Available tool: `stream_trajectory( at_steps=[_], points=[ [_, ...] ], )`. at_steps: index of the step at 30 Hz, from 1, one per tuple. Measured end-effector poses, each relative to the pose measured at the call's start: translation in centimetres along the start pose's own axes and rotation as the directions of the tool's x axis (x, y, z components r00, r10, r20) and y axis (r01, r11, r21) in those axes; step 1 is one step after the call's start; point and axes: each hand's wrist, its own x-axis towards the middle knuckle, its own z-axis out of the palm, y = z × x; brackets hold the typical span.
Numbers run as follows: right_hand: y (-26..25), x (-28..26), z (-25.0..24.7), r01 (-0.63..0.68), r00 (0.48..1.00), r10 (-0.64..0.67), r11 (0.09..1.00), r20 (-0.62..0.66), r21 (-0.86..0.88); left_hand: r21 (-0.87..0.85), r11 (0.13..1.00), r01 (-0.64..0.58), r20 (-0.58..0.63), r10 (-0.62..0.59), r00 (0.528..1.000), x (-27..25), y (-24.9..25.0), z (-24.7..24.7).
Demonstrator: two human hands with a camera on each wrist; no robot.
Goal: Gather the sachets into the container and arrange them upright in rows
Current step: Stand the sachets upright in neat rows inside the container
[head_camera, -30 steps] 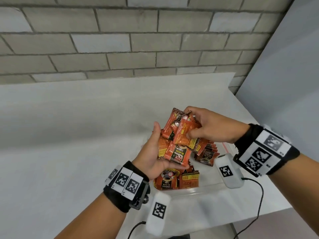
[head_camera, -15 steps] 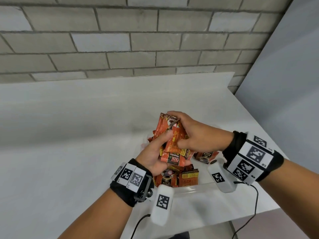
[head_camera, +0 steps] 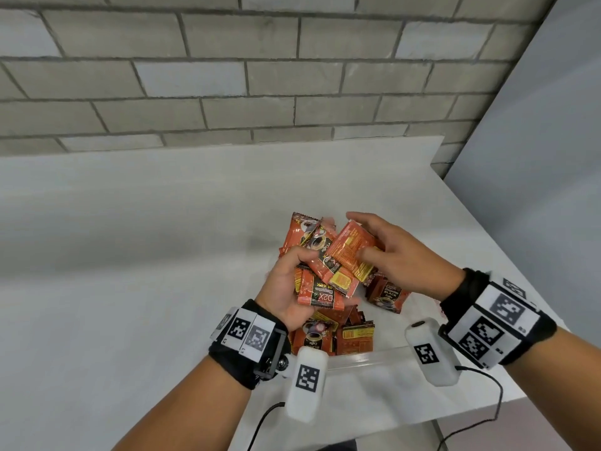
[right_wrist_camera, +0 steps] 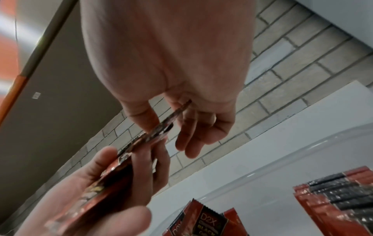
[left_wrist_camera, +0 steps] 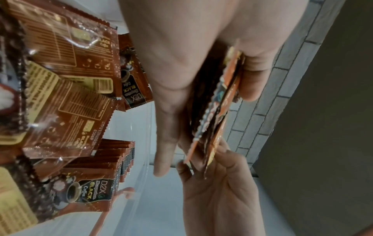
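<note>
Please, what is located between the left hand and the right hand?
A fanned bundle of orange coffee sachets: the left hand grips it, the right hand pinches its top sachet. The head view shows this best.

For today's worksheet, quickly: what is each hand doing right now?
Left hand: closed, gripping a bundle of sachets.
Right hand: pinching one sachet atop that bundle.

Two hands work at the centre: the left hand (head_camera: 286,288) at 9 o'clock of the bunch, the right hand (head_camera: 400,258) at 3 o'clock. One clear container (head_camera: 367,356) lies at 6 o'clock. The sachets (head_camera: 320,291) overlap too much for an exact count: at least five in the held bunch, several more loose and stacked in the container.
</note>
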Motion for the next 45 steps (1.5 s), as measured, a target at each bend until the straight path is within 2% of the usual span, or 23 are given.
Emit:
stream_trajectory(
  at_steps=[4, 7, 9, 14, 17, 20, 24, 27, 30, 34, 37, 41, 45],
  points=[
    [0.5, -0.3, -0.4, -0.006, 0.988, 0.022, 0.995, -0.155, 0.100, 0.101, 0.995, 0.016, -0.024, -0.013, 1.000, 0.3, -0.1, 0.3],
    [0.4, -0.2, -0.5, -0.018, 0.974, 0.067, 0.975, -0.219, 0.220, 0.160, 0.986, 0.040, -0.070, -0.029, 0.997, 0.5, -0.2, 0.2],
    [0.2, -0.2, -0.5, -0.028, 0.975, 0.083, 0.966, -0.205, 0.258, 0.201, 0.978, 0.059, -0.076, -0.045, 0.996, 0.6, -0.2, 0.3],
    [-0.4, -0.3, -0.1, -0.052, 0.994, 0.063, 0.991, -0.088, 0.121, 0.267, 0.961, 0.073, -0.081, -0.053, 0.995, 0.8, -0.3, 0.4],
    [-0.1, -0.2, -0.1, -0.064, 0.990, 0.077, 0.991, -0.114, 0.118, 0.249, 0.966, 0.065, -0.049, -0.054, 0.997, 0.9, -0.1, 0.5],
    [0.4, 0.0, -0.1, -0.100, 0.981, 0.128, 0.977, -0.143, 0.187, 0.135, 0.987, 0.086, -0.015, -0.085, 0.996, 1.0, 0.4, 0.6],
    [1.2, 0.2, -0.2, -0.146, 0.960, 0.216, 0.929, -0.180, 0.341, 0.071, 0.994, 0.087, -0.073, -0.081, 0.994, 1.2, 0.6, 0.1],
    [1.5, 0.3, -0.5, -0.157, 0.943, 0.270, 0.875, -0.193, 0.457, 0.109, 0.992, 0.058, -0.088, -0.049, 0.995, 1.2, 0.6, -0.2],
    [1.6, 0.4, -0.4, -0.140, 0.940, 0.289, 0.813, -0.183, 0.564, 0.217, 0.976, 0.033, -0.117, -0.008, 0.993, 1.1, 0.6, 0.1],
    [1.4, 0.6, -0.1, -0.072, 0.938, 0.256, 0.805, -0.235, 0.589, 0.387, 0.922, 0.009, -0.132, 0.046, 0.990, 1.2, 0.5, 0.4],
    [1.4, 0.7, -0.1, -0.036, 0.938, 0.220, 0.830, -0.268, 0.556, 0.351, 0.936, 0.013, -0.113, 0.029, 0.993, 1.3, 0.7, 0.5],
    [1.5, 0.8, -0.1, -0.035, 0.934, 0.229, 0.821, -0.273, 0.569, 0.170, 0.983, 0.062, -0.150, -0.037, 0.988, 1.3, 1.3, 0.7],
    [1.7, 1.0, -0.2, -0.041, 0.940, 0.236, 0.794, -0.246, 0.607, 0.174, 0.984, 0.032, -0.187, 0.001, 0.982, 1.6, 1.8, 0.4]
  ],
)
